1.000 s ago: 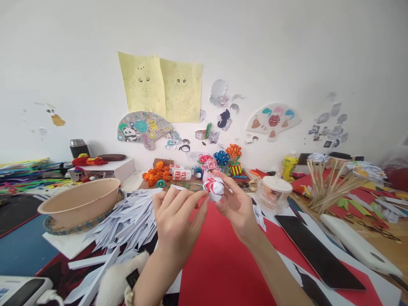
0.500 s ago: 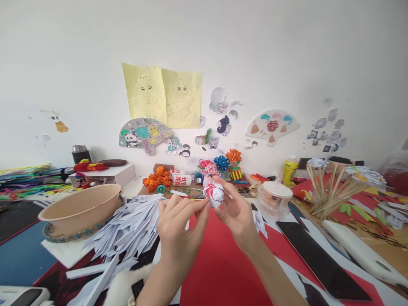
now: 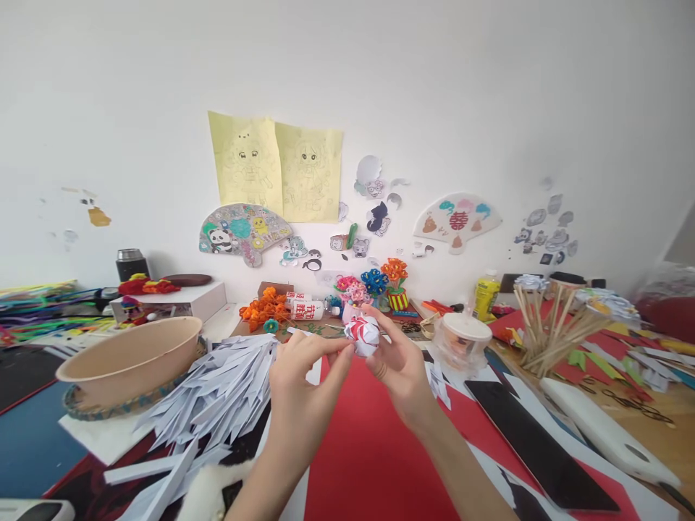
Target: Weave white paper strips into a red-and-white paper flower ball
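A small folded-paper ball [image 3: 363, 333], white with red strips, is held up over the table. My right hand [image 3: 402, 365] grips it from the right, with fingers curved over the far side and thumb at the lower edge. My left hand [image 3: 304, 380] is closed, its thumb and index finger pinched together at the ball's left edge. Whether a strip end lies in that pinch cannot be made out. Below both hands lies red paper [image 3: 352, 449]. A heap of folded white paper strips [image 3: 222, 387] is left of my left hand.
A beige oval basin [image 3: 130, 354] stands at left on a woven mat. To the right are a black phone [image 3: 537, 441], a white handheld device [image 3: 608, 430], a lidded cup [image 3: 464, 336] and wooden sticks [image 3: 554, 325]. Craft flowers [image 3: 374, 281] stand by the wall.
The view has shifted slightly. My left hand's raised fingers have curled in more, while its pinch stays at the ball. The ball remains in my right hand, turned a little.
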`<state>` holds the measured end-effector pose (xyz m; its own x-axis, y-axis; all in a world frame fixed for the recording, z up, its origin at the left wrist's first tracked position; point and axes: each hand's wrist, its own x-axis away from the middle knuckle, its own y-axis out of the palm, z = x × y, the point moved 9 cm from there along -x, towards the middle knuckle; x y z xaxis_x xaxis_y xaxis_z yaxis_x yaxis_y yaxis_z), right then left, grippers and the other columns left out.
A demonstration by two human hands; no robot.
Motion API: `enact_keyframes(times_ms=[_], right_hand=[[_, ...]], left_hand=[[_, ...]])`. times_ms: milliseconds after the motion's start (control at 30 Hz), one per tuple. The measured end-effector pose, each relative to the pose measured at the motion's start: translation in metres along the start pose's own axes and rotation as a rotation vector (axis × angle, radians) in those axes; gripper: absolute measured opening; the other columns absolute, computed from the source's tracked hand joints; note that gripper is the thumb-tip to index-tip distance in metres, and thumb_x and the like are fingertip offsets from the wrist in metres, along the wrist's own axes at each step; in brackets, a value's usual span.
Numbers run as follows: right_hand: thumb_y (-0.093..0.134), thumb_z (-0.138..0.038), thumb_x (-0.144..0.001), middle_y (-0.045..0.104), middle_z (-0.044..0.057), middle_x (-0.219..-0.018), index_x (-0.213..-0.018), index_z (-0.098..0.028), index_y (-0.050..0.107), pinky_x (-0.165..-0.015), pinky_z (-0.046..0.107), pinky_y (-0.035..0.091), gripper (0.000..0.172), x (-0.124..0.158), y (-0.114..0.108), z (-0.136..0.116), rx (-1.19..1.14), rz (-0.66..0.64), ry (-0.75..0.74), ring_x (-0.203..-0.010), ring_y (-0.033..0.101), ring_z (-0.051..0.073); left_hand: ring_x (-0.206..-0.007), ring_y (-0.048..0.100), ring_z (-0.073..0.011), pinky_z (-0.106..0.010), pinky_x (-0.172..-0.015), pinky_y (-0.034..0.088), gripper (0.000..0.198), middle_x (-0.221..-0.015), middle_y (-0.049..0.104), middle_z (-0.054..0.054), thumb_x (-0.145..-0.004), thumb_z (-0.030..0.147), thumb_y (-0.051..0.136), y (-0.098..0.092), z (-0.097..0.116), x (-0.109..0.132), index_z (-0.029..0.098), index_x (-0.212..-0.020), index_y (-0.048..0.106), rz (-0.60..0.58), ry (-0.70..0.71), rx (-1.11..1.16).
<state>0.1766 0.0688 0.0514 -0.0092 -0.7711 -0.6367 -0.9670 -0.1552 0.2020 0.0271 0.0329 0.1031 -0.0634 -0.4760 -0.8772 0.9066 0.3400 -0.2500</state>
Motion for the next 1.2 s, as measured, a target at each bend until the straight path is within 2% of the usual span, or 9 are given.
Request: enact_keyframes(times_ms=[133,267,433,667,900,1200], right_hand=[[0.075,-0.049,-0.082,0.066,0.011,-0.133,-0.142,-0.027,0.054,-0.108,0.048,0.044,0.067,0.0,0.0,0.006,-0.056,-0.032,0.079,-0.126,0.058,0.031],[0.074,-0.048,-0.084,0.063,0.009,-0.138,-0.144,-0.029,0.052,-0.112,0.047,0.04,0.067,0.001,0.007,0.003,-0.098,-0.1,0.084,-0.13,0.056,0.03],[0.07,-0.045,-0.089,0.064,0.008,-0.138,-0.148,-0.03,0.048,-0.11,0.045,0.042,0.065,0.003,0.014,0.001,-0.112,-0.162,0.094,-0.131,0.055,0.029],[0.07,-0.043,-0.089,0.062,0.008,-0.14,-0.148,-0.03,0.048,-0.11,0.044,0.042,0.064,0.003,0.012,0.001,-0.088,-0.17,0.09,-0.129,0.056,0.029],[0.07,-0.047,-0.089,0.067,0.009,-0.132,-0.149,-0.029,0.047,-0.109,0.046,0.044,0.067,0.002,0.013,0.0,-0.075,-0.189,0.091,-0.127,0.058,0.029],[0.07,-0.049,-0.088,0.057,0.009,-0.143,-0.145,-0.028,0.052,-0.112,0.044,0.041,0.063,-0.001,0.012,0.0,-0.043,-0.188,0.053,-0.133,0.052,0.029]], left_hand=[[-0.065,0.055,-0.0153,-0.03,-0.061,0.038,0.011,-0.073,0.071,0.004,-0.089,0.021,0.064,-0.001,-0.012,-0.005,0.026,-0.083,0.071,-0.049,-0.083,0.077],[-0.07,0.056,-0.0166,-0.033,-0.067,0.036,0.01,-0.075,0.069,0.004,-0.088,0.019,0.065,-0.002,-0.008,-0.005,0.027,-0.085,0.071,-0.071,-0.013,-0.008],[-0.072,0.057,-0.0172,-0.034,-0.07,0.031,0.011,-0.077,0.068,0.004,-0.088,0.018,0.068,-0.005,0.003,-0.005,0.028,-0.083,0.071,-0.049,0.081,-0.109],[-0.073,0.057,-0.0171,-0.035,-0.07,0.028,0.011,-0.078,0.067,0.004,-0.086,0.017,0.07,-0.005,0.005,-0.007,0.027,-0.083,0.071,-0.055,0.117,-0.179],[-0.071,0.056,-0.0181,-0.035,-0.069,0.028,0.012,-0.076,0.07,0.003,-0.088,0.019,0.068,-0.004,0.006,-0.007,0.028,-0.082,0.072,-0.067,0.15,-0.205],[-0.07,0.055,-0.0188,-0.035,-0.069,0.027,0.013,-0.072,0.07,0.003,-0.091,0.026,0.064,-0.003,0.008,-0.009,0.027,-0.08,0.071,-0.073,0.208,-0.238]])
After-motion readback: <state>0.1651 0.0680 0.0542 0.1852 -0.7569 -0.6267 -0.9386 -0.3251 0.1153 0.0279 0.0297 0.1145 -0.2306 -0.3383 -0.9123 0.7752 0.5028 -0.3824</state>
